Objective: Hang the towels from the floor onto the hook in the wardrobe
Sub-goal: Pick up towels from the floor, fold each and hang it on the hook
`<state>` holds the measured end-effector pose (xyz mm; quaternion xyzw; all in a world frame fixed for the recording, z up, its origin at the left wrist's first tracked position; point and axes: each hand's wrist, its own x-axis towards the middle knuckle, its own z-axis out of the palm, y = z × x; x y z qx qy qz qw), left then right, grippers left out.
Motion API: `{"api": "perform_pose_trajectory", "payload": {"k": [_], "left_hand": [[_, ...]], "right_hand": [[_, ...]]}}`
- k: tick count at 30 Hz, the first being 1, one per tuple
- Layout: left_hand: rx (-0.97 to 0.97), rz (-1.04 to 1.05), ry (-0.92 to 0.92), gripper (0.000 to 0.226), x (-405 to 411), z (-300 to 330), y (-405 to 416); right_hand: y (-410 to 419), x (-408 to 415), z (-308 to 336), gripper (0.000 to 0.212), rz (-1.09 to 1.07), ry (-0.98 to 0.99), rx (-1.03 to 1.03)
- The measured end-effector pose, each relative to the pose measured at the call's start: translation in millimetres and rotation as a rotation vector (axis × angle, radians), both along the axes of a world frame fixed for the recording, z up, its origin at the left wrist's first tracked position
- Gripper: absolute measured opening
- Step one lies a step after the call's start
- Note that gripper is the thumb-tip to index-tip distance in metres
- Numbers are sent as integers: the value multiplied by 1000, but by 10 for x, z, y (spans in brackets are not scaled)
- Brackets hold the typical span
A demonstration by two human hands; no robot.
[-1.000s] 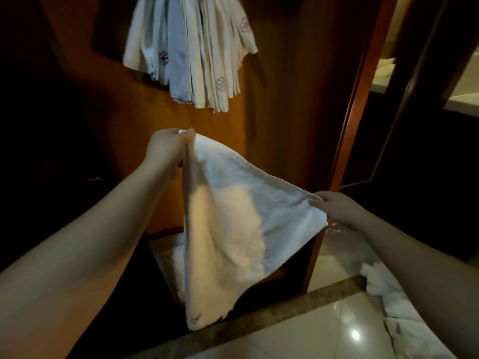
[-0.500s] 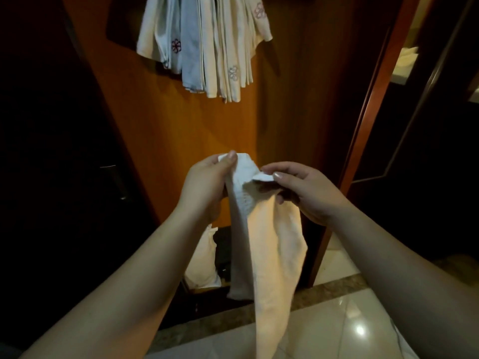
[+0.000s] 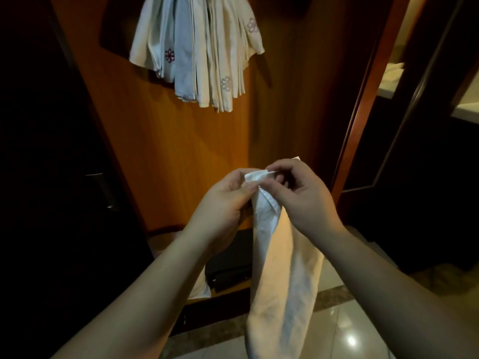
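A white towel point(image 3: 282, 278) hangs folded lengthwise in front of me, its top corners bunched together. My left hand point(image 3: 223, 203) pinches the top edge from the left, and my right hand point(image 3: 303, 195) pinches it from the right, the two hands almost touching. Above, several white towels with small flower emblems point(image 3: 204, 50) hang in a bundle against the wooden wardrobe wall point(image 3: 181, 151). The hook itself is hidden behind that bundle.
A dark box point(image 3: 228, 270) sits on the wardrobe floor, with a pale cloth point(image 3: 199, 291) beside it. A dark door with a metal handle point(image 3: 103, 190) stands at the left. The wooden door frame point(image 3: 363, 104) rises at the right. Glossy floor tiles point(image 3: 347, 332) lie below.
The towel was spread wide between my hands a second ago. My right hand came in to meet the left, folding the towel into a narrow hanging strip. The view shifted upward.
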<state>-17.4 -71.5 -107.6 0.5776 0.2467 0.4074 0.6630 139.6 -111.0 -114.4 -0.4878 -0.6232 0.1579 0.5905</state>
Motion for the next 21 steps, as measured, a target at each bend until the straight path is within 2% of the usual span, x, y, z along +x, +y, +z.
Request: {"api": "perform_pose_trajectory", "payload": {"k": [3,9,13,21], "left_hand": [[7,41,9,15,31,16,-10],[-78,123,-23,18,94,89,-35],[-44,224,-42,17,55,176,6],[-57,128,-122,18,-16,259,-16]], "right_hand": [[-16,2,16,28,-30,-3,55],[-53,-51,78,20,-31,184,160],[-100,-151,154,19,-30,107,183],[-65,-292,319,18,-22,133,143]]}}
